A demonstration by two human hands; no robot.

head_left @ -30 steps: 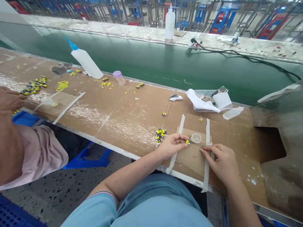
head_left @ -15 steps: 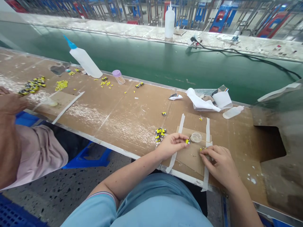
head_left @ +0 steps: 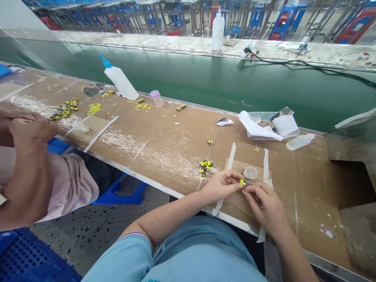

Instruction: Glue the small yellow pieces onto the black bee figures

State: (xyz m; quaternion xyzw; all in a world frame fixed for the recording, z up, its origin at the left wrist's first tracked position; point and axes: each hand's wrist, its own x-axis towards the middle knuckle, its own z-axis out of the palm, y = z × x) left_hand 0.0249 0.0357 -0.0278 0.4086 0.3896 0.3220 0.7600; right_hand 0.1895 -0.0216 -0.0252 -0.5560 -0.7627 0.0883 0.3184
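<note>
My left hand (head_left: 221,185) pinches a small yellow and black part (head_left: 242,182) over a cardboard pad (head_left: 239,196) taped to the brown workbench (head_left: 164,137). My right hand (head_left: 264,205) has its fingertips closed against the same part from the right. A thin stick runs from the right hand's fingers toward the bench. A small clear glue dish (head_left: 250,172) sits just beyond the fingers. A little heap of yellow and black parts (head_left: 205,166) lies left of my left hand.
A co-worker's hands and arm (head_left: 28,156) work at the left beside more yellow parts (head_left: 65,109). A squeeze bottle with a blue tip (head_left: 120,80), a purple-capped vial (head_left: 157,98), crumpled bags (head_left: 266,125) and a small lying bottle (head_left: 299,141) are on the bench. Behind runs a green conveyor belt (head_left: 205,78).
My right hand moved left from the tape strip and met the left hand at the small part. The view shifted a little to the right.
</note>
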